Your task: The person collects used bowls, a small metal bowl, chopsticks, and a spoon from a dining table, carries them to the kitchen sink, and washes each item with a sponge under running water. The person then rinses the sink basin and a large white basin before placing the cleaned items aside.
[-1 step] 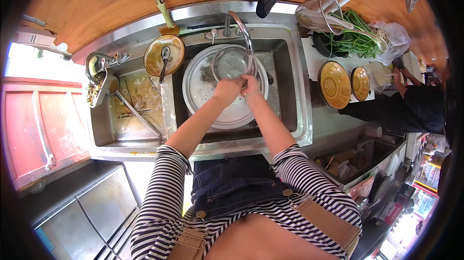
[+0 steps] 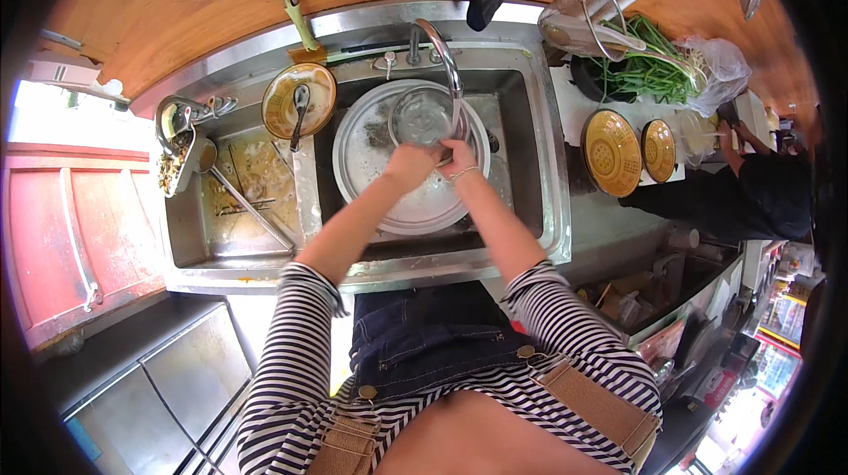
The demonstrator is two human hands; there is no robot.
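By the clear round bowl [image 2: 422,118] inside the silver round metal basin [image 2: 356,150], I'd hold the left hand [image 2: 412,164] and right hand [image 2: 460,157] low beneath the curved chrome faucet [image 2: 451,69], limiting splash, though I cannot tell either grip's state.

Place was a kitchen, wash-up end.
Tells: double-basin stainless-steel sink [image 2: 554,210] with curved chrome faucet [image 2: 452,67]; long-handled steel ladle [image 2: 252,208] lay inside, left; round metal-mesh strainer [image 2: 564,20] and long leafy green stalks [image 2: 655,71] on the right; large round yellow patterned dish [image 2: 609,153] nearby; co-worker in black [image 2: 770,197] farther right.
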